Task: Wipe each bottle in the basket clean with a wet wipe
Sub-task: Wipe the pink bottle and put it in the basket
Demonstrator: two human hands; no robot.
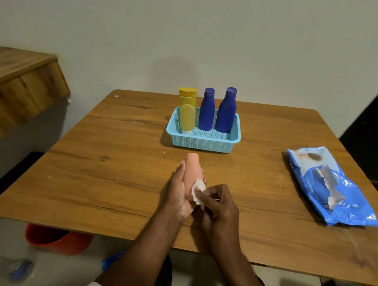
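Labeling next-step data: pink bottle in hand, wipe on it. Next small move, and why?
Probably slide the wet wipe up the pink bottle toward its cap. The right hand pinches the wipe low on the body, the left hand holds the bottle, and the upper part is still uncovered.

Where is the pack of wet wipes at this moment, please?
In the head view, the wipes pack lies flat on the table's right side, right of the hands and nearer the person than the basket.
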